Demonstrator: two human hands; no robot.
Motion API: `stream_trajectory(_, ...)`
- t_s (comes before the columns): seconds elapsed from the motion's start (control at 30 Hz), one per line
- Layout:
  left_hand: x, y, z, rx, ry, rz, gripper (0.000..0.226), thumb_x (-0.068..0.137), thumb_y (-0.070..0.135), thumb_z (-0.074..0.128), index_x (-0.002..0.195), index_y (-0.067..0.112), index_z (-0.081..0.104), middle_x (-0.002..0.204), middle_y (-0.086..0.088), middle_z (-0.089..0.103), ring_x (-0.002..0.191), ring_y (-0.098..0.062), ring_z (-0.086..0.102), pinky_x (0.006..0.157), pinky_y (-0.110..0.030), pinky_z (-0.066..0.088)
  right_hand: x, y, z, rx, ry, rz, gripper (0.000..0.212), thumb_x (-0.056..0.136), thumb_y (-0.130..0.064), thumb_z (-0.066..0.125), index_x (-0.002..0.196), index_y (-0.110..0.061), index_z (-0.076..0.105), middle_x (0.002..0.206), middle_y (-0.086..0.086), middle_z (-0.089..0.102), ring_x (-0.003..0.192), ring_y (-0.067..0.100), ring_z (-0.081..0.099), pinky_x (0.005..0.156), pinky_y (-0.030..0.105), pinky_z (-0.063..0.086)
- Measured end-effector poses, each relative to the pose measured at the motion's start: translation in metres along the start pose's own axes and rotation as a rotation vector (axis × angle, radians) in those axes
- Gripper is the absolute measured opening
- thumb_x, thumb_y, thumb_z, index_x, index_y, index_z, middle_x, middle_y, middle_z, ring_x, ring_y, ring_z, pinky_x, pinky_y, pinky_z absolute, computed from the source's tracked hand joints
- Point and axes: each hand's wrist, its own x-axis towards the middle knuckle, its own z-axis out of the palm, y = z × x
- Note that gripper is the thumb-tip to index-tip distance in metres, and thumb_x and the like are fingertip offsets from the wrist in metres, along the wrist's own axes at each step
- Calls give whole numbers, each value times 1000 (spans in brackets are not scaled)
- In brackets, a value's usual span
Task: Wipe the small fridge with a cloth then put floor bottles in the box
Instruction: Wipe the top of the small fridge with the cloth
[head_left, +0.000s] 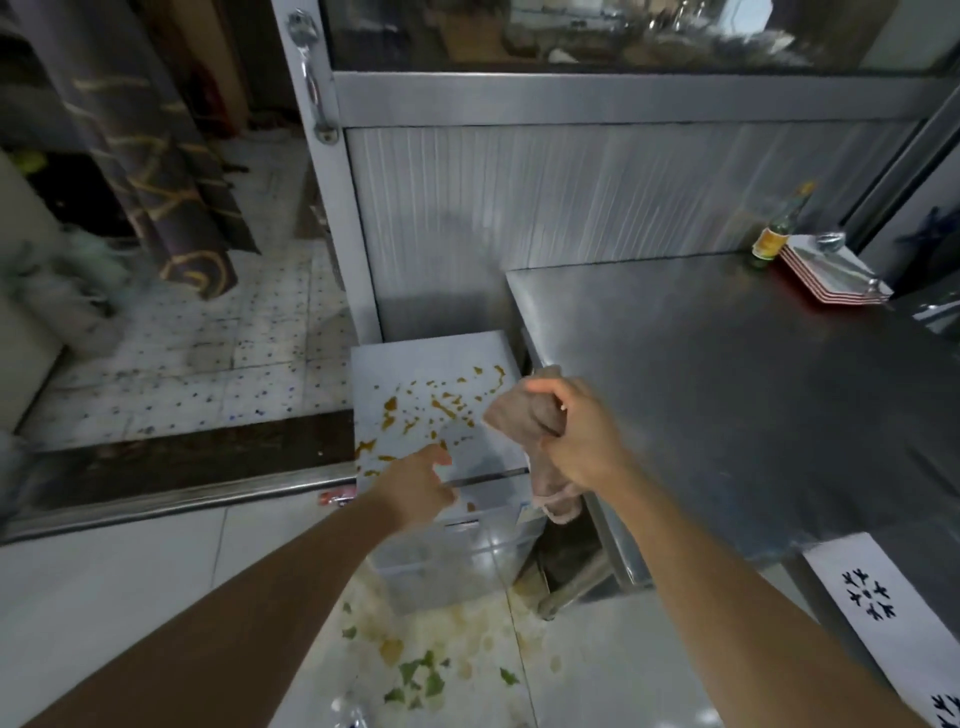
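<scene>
Orange-brown spatter on small fridge (431, 374) top, low beside steel counter (727, 389). Right hand (576, 441) grips bunched cloth (524, 421) above fridge edge. Left hand (415, 486) empty, fingers loosely extended. Advice: spread cloth flat, press, sweep stains inward.

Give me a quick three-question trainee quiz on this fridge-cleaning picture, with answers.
1. True or false: the small white fridge top is already wiped clean.
2. Which hand grips the crumpled beige cloth? A. left hand B. right hand
3. What stands beside the stacked red-edged plates on the steel counter?

Key: 1. False, orange-brown splatters remain. 2. B. 3. A green glass bottle with yellow label.
</scene>
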Motion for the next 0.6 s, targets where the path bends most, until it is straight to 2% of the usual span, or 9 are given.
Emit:
stream_trajectory(0.1,-6,-1,-18,-219,20,-76,51,89,33,60,135,17,44,129,-7,54,112,-23,55,96,-31,44,1,-31,5,146,-82,-37,60,79,5,67,120,-36,53,116,-9,42,104,4,46,67,6,45)
stream_trajectory(0.17,-7,3,-26,-452,-23,-118,51,92,43,52,135,15,43,133,-5,51,118,-21,51,96,-29,38,1,-47,8,270,-116,-18,64,78,8,66,112,-44,56,118,-10,46,105,6,50,70,12,52)
stream_trajectory(0.27,-8,1,-36,-831,-85,-114,51,95,48,41,132,13,48,126,-4,53,108,-18,49,93,-31,31,1,-69,23,412,-98,37,65,78,12,63,111,-44,62,121,-6,53,104,13,57,77,28,59)
stream_trajectory(0.33,-5,5,-32,-1046,-117,-106,50,96,46,39,130,12,52,126,-10,56,112,-25,51,102,-37,34,0,-74,23,480,-115,54,64,78,13,60,110,-42,63,120,-5,54,101,13,57,73,27,58)
stream_trajectory(0.4,-6,0,-30,-1236,-225,-161,46,97,42,40,127,11,54,128,-14,57,118,-29,53,106,-44,37,-3,-73,32,502,-127,84,65,78,14,57,107,-44,64,120,-6,53,101,14,57,72,27,57)
stream_trajectory(0.5,1,-12,-19,-1345,-326,-237,37,97,29,43,126,8,54,127,-13,58,119,-31,53,101,-47,41,-6,-59,43,468,-115,140,67,76,17,55,102,-45,63,118,-8,53,101,12,55,73,24,53)
stream_trajectory(0.6,14,-21,-8,-1242,-206,-283,29,93,7,50,120,1,56,121,-15,60,117,-33,54,98,-44,44,-3,-36,50,225,-76,153,61,75,16,54,107,-35,59,114,-9,51,103,10,51,77,12,45)
